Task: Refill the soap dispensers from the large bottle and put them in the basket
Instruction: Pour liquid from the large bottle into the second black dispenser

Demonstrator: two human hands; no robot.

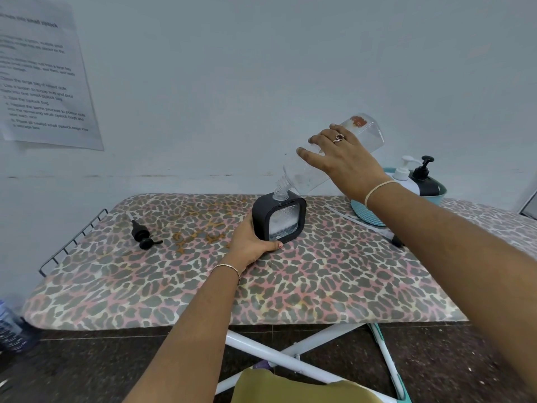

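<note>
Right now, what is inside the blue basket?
Two pump dispensers stand inside the basket: a white one and a black one. Their lower parts and the basket's bottom are hidden by its wall and the right arm.

The large bottle (334,158) is clear, smooth plastic with a ribbed neck. The dispenser (279,221) has a matt black casing around a glossy, textured clear window. The ironing board (203,280) wears leopard-print cloth, stained orange at its 11 o'clock side. At 9 o'clock, the pump head (142,234) is matt black plastic beside a thin metal wire rack (72,241). The basket (369,213) looks matt teal plastic.
</note>
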